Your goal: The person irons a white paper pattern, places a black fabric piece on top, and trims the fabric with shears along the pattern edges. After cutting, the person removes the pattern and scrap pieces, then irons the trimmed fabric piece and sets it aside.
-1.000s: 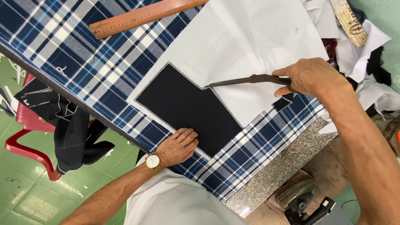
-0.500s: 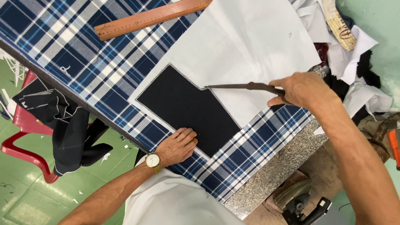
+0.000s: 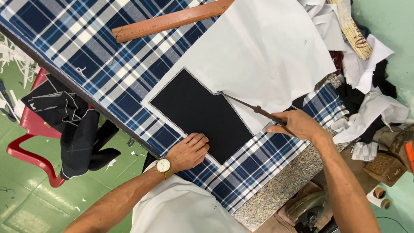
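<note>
Right hand (image 3: 297, 125): fingers clamped on scissors (image 3: 252, 108), blades at the white cloth (image 3: 263, 56) edge beside the dark panel (image 3: 198, 114), mid-counter. Left hand (image 3: 187, 151): fingers together, flat on panel. Best practice: hold firm, cut along the edge.

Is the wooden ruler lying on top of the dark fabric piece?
No. The wooden ruler lies apart on the plaid cloth, far from the dark fabric piece.
</note>
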